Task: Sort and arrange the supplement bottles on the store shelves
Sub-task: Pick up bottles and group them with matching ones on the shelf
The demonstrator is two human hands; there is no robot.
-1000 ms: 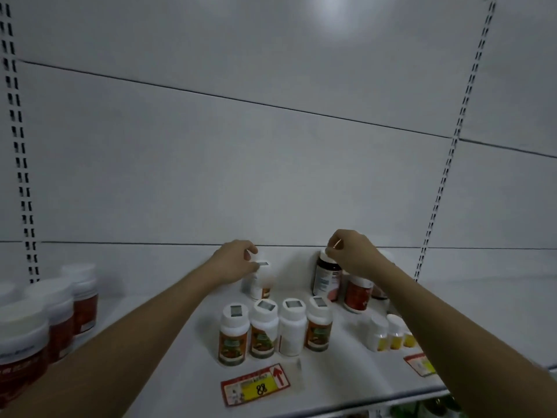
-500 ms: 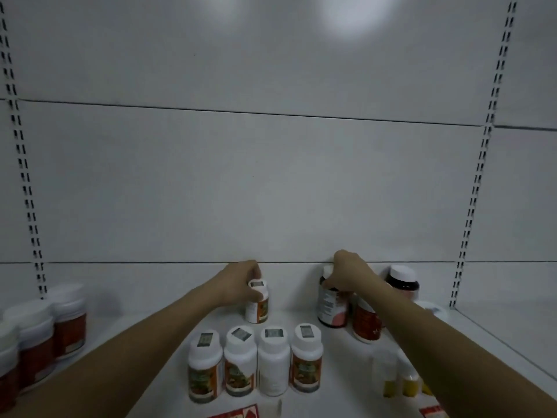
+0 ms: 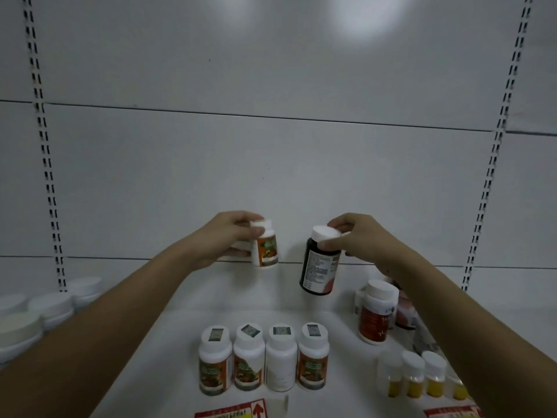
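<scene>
At the shelf's [image 3: 156, 342] left edge stand wide white-lidded jars [image 3: 51, 306], well apart from both hands. The left hand [image 3: 223, 239] holds a small white bottle [image 3: 265, 244] with an orange-green label, fingers curled round its side and cap, upright and lifted clear above the back of the shelf. It looks light, rigid plastic, easy to carry by the body; the smooth label may be a little slippery. Below, along the front edge, four matching white bottles [image 3: 262, 357] stand in a row, touching side by side. To the right, the right hand [image 3: 358, 239] pinches the white cap of a dark bottle [image 3: 319, 263], which hangs tilted, base swung toward the left. It seems heavier, so a grip round the body would likely be steadier than the cap. Near the right edge stand a red-labelled bottle [image 3: 376, 312] and small yellow-filled bottles [image 3: 422, 375].
</scene>
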